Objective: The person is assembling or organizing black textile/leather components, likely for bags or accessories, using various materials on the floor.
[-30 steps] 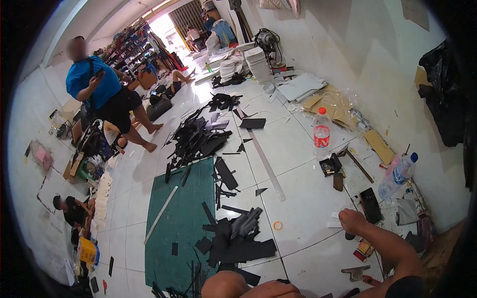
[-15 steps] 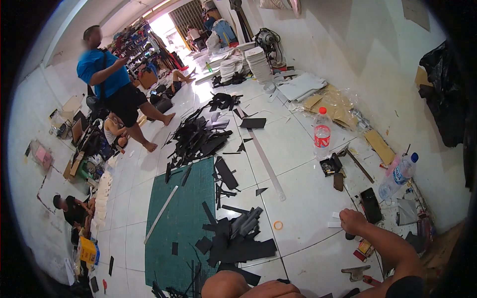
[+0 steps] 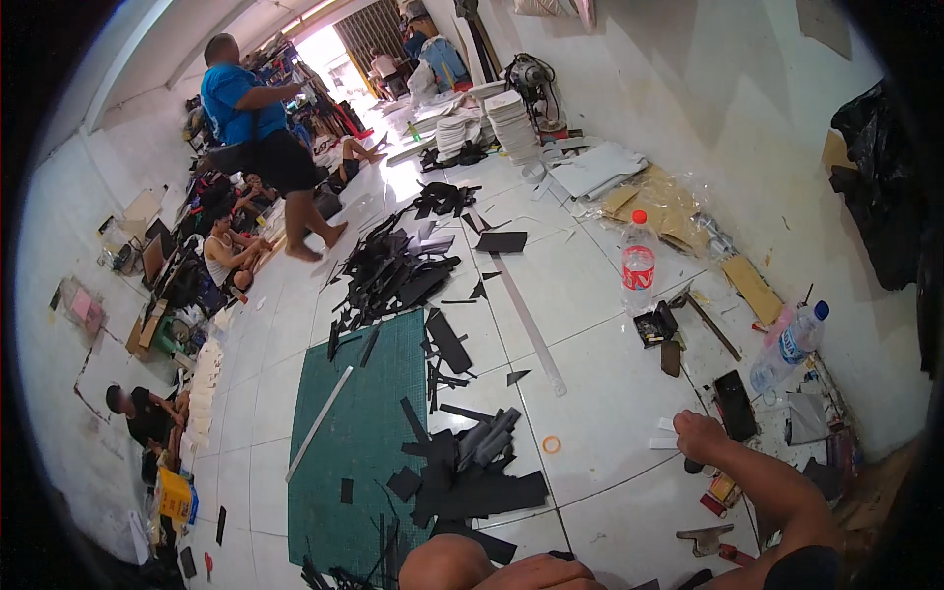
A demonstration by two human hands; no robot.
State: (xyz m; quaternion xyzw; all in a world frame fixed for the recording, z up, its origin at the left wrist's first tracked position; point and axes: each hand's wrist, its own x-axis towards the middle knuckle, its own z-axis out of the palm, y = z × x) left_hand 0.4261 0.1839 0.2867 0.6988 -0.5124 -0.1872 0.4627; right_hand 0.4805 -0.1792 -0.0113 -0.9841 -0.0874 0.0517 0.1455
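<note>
My right hand (image 3: 700,439) is low on the right, over the tiled floor, with its fingers curled closed. Two small white strips (image 3: 663,443) lie right beside its fingertips. What the fingers hold, if anything, is hidden. Under the hand shows the edge of a small dark round thing (image 3: 692,466). A black phone (image 3: 734,405) lies just beyond the hand. My bent knee (image 3: 447,565) shows at the lower edge, with more bare skin next to it. I cannot make out my left hand.
A green cutting mat (image 3: 329,442) bears a metal ruler (image 3: 320,423). Black scraps (image 3: 482,482) cover its right edge. Beyond are a long clear ruler (image 3: 531,339), a red-capped bottle (image 3: 638,265), a blue-capped bottle (image 3: 790,347) and a person in blue (image 3: 246,108).
The person in blue has walked to the right, uncovering a seated person behind. My right hand has shifted very slightly to the right and stays closed.
</note>
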